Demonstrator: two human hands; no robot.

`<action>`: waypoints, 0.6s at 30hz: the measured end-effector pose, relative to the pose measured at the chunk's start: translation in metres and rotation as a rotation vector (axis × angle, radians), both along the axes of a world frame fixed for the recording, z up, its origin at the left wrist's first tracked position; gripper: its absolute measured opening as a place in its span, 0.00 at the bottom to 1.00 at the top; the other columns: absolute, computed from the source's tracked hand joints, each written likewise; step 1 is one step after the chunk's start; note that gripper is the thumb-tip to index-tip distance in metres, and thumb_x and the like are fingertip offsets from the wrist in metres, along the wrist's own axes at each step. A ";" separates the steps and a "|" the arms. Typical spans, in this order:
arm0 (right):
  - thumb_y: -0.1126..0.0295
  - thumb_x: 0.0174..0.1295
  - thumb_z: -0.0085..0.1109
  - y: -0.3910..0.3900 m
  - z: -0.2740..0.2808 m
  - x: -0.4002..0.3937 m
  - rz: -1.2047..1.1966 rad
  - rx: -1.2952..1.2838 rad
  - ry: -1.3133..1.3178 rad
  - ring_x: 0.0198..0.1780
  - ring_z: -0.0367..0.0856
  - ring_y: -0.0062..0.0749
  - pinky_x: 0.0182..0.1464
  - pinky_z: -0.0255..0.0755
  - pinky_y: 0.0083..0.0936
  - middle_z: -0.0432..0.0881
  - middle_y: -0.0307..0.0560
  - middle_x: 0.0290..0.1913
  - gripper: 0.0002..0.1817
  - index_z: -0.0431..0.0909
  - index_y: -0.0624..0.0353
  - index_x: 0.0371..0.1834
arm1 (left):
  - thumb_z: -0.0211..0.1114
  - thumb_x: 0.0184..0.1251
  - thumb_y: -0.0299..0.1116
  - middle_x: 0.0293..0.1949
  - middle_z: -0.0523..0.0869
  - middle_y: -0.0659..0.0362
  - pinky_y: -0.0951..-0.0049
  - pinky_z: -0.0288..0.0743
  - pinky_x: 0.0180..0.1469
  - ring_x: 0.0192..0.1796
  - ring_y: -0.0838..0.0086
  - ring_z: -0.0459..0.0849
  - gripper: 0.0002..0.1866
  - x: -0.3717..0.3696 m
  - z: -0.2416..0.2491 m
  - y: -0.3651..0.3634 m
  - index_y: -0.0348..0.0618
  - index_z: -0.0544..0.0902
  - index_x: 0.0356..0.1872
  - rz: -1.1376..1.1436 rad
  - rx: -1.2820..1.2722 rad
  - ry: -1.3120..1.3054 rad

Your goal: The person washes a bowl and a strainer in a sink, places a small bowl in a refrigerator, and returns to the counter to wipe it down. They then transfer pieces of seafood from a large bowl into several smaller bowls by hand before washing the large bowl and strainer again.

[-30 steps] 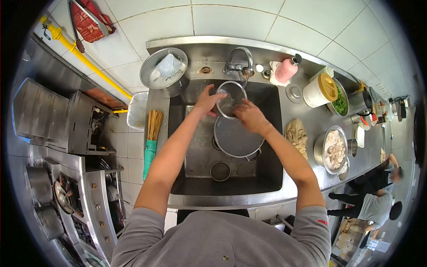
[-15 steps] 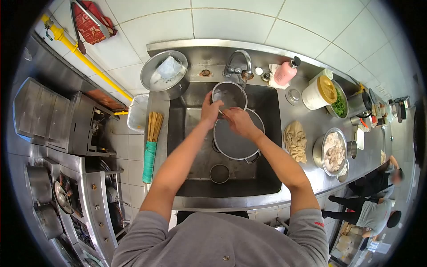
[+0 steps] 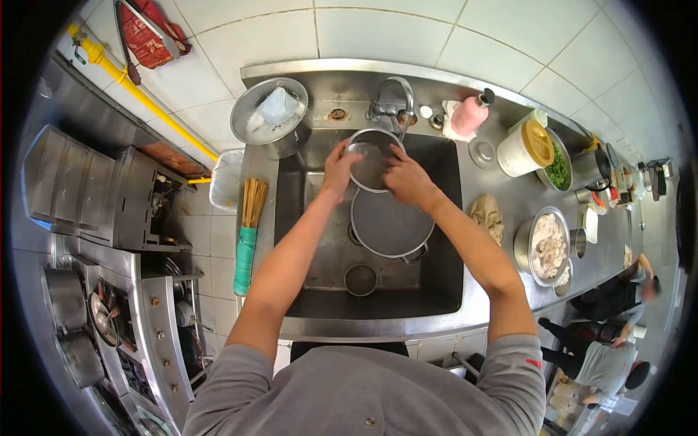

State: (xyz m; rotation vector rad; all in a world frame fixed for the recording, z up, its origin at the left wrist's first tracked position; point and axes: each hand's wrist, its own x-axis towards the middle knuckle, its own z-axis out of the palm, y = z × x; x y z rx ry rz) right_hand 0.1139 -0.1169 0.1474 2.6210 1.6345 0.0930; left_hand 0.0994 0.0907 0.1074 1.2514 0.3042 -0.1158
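Both hands hold a small round strainer (image 3: 371,161) over the back of the sink (image 3: 443,291), just under the tap (image 3: 392,102). The left hand (image 3: 339,168) has its fingers closed round the strainer's left rim; the right hand (image 3: 407,178) grips the right rim, fingers curled over the edge. To rinse it well, the mesh is best kept tilted toward the spout with both grips on the rim, so the centre stays open to the water. Directly below sits a large round pot (image 3: 389,221), and a small cup (image 3: 360,279) stands nearer the sink's front edge. Room to move is tight at the back wall by the tap; the sink's left side lies freer. A pink bottle (image 3: 471,112) stands at the table's back edge.
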 end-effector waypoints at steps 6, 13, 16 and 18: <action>0.71 0.46 0.69 -0.012 -0.033 0.000 -0.022 0.054 0.189 0.43 0.87 0.48 0.60 0.74 0.40 0.87 0.49 0.35 0.09 0.85 0.55 0.33 | 0.70 0.63 0.47 0.45 0.84 0.59 0.73 0.72 0.52 0.48 0.73 0.81 0.26 0.011 0.003 0.009 0.45 0.81 0.59 -0.146 0.192 0.003; 0.72 0.47 0.68 0.005 -0.002 -0.018 -0.246 0.002 0.279 0.42 0.87 0.49 0.45 0.80 0.42 0.86 0.51 0.34 0.07 0.84 0.55 0.31 | 0.57 0.75 0.54 0.53 0.81 0.61 0.61 0.70 0.54 0.53 0.70 0.79 0.22 0.002 -0.050 0.011 0.50 0.79 0.56 -0.068 0.025 0.249; 0.71 0.49 0.67 -0.004 -0.038 -0.001 -0.321 0.026 0.212 0.41 0.87 0.50 0.44 0.80 0.42 0.86 0.53 0.35 0.06 0.83 0.55 0.30 | 0.55 0.76 0.52 0.50 0.83 0.60 0.63 0.72 0.51 0.52 0.70 0.79 0.19 -0.011 -0.059 0.016 0.49 0.80 0.53 0.011 0.031 0.307; 0.71 0.51 0.66 -0.003 -0.044 0.000 -0.312 0.007 0.211 0.40 0.87 0.51 0.43 0.80 0.42 0.86 0.53 0.35 0.05 0.83 0.55 0.31 | 0.54 0.77 0.50 0.49 0.83 0.60 0.63 0.72 0.49 0.52 0.70 0.79 0.18 -0.018 -0.068 0.023 0.48 0.80 0.52 0.003 0.028 0.329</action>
